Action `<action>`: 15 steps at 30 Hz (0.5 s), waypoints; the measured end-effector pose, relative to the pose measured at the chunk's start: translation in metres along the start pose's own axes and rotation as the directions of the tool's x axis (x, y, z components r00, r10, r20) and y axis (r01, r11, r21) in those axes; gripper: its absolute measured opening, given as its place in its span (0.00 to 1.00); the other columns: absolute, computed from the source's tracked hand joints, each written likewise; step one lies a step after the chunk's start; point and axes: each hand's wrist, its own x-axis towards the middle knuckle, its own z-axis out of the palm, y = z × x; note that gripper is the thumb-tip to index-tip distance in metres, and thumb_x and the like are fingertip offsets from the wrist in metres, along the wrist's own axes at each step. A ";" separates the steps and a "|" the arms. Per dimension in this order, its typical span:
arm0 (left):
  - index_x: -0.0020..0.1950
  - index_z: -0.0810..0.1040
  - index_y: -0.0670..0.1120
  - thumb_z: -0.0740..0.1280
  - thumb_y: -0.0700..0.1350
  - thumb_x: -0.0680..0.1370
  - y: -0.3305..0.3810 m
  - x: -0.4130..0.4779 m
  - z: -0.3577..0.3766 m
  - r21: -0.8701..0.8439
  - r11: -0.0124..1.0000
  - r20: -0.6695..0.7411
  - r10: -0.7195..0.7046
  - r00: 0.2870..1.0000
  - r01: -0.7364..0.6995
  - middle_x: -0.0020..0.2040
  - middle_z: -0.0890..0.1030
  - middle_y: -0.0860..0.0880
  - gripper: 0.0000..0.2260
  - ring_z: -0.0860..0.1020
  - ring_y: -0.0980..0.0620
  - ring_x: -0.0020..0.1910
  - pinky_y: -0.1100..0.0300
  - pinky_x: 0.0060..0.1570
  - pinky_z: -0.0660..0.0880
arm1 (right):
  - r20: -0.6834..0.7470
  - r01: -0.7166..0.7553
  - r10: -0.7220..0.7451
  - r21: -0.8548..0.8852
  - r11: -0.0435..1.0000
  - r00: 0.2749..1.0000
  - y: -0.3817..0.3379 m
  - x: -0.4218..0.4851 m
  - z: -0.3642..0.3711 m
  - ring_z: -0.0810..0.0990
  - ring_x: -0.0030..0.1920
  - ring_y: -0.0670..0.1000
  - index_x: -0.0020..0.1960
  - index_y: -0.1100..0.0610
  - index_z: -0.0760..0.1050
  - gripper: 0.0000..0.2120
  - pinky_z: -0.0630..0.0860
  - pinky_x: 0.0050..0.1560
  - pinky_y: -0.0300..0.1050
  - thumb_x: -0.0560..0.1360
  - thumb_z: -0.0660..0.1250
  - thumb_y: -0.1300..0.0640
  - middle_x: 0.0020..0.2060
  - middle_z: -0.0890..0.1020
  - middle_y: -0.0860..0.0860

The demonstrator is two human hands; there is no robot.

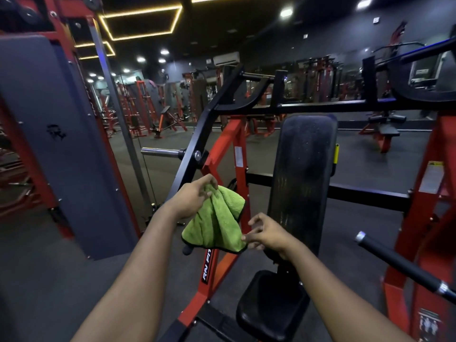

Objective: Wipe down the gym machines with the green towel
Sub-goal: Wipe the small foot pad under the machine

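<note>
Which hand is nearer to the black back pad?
Right. The right hand is just beside the back pad, low on its left edge; the left hand grips the green towel farther left.

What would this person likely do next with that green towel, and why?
Probably spread the green towel flat and lay it on the upright back pad. The left hand grips its top and the right hand pinches its lower corner, so it hangs bunched in the air, and the pad beyond looks dusty.
</note>
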 end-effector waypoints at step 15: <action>0.70 0.75 0.45 0.76 0.51 0.75 -0.044 -0.021 -0.020 0.202 0.934 0.033 -0.309 0.951 0.296 0.65 0.78 0.43 0.26 0.79 0.44 0.61 0.59 0.54 0.75 | -0.475 0.035 -0.123 -0.189 0.981 0.871 -0.040 0.014 -0.007 0.84 0.44 0.50 0.39 0.51 0.82 0.08 0.82 0.48 0.46 0.71 0.73 0.64 0.38 0.85 0.47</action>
